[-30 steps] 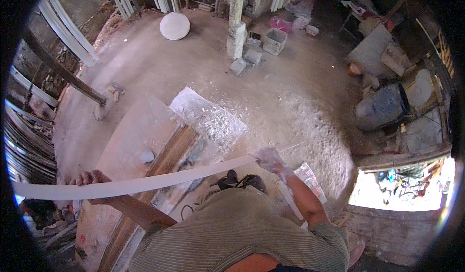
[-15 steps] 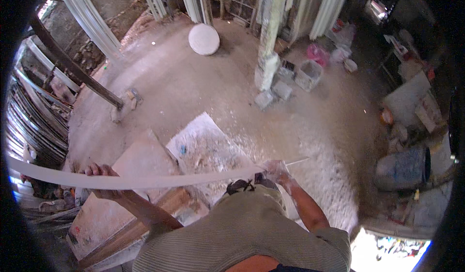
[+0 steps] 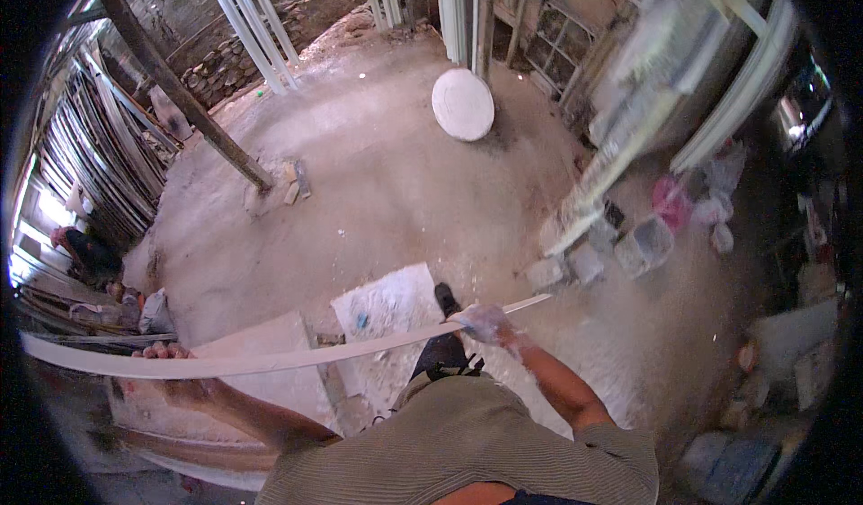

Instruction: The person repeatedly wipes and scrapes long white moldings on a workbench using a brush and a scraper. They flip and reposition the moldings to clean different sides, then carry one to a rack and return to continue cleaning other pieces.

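I carry a long, thin white strip (image 3: 297, 354) that runs from the far left to the middle right, sagging a little along its length. My left hand (image 3: 166, 361) grips it near the left end. My right hand (image 3: 485, 323), dusted with white powder, grips it close to the right end. One black shoe (image 3: 445, 298) shows ahead of me on the dusty floor.
A white flat slab (image 3: 387, 312) and a pale board (image 3: 261, 379) lie on the floor by my feet. A round white disc (image 3: 462, 103) leans further off. A slanted dark post (image 3: 171, 83) stands at left beside stacked long strips (image 3: 81, 163). Grey blocks (image 3: 584, 262) and containers (image 3: 647, 240) sit at right.
I have walked and turned, so the floor has shifted in view. The round disc and post look nearer. Both hands keep the strip, and a foot steps forward.
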The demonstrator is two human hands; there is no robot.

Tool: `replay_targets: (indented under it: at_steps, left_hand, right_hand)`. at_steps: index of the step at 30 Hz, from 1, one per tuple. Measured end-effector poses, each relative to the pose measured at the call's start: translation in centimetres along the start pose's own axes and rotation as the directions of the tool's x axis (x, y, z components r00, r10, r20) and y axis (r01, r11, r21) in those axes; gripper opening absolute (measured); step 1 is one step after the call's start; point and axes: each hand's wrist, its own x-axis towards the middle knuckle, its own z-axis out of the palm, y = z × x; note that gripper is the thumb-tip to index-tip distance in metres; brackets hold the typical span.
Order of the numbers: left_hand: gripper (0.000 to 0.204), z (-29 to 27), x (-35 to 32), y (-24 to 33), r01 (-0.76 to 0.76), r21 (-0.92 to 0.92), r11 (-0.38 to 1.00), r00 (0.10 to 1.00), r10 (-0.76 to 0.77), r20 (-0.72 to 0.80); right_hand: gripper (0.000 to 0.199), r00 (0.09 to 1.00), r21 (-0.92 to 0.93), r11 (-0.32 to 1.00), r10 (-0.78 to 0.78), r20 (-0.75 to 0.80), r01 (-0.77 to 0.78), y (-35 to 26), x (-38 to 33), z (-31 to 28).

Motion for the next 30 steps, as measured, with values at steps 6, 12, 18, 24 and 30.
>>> replay_targets:
  at_steps: [6,12,18,24,30]
  left_hand:
    - [0.023,-3.2,7.7,-12.8,-0.08,0.066,0.995,0.99,0.087,-0.114]
    - [0.023,0.2,19.7,-24.4,-0.186,0.363,0.913,0.902,0.305,-0.304]
    - [0.021,2.2,28.4,-39.7,-0.246,0.219,0.944,0.955,0.275,-0.112]
    - [0.026,1.5,37.7,-55.1,-0.295,0.4,0.868,0.909,0.384,-0.164]
    - [0.037,-0.4,48.7,-62.5,-0.351,0.593,0.724,0.914,0.404,0.047]
  right_hand:
    - [0.023,0.99,0.023,0.99,-0.142,-0.006,0.143,13.8,17.7,-2.7]
    - [0.021,0.976,-0.035,0.983,-0.177,0.126,0.182,16.1,37.5,-15.7]
    - [0.016,0.954,0.025,0.958,-0.288,0.083,0.287,25.5,55.5,-20.1]
    - [0.016,0.934,0.011,0.935,-0.354,0.046,0.354,37.6,72.9,-19.6]
    - [0.019,0.859,0.059,0.919,-0.385,0.338,0.389,38.5,93.3,-26.6]
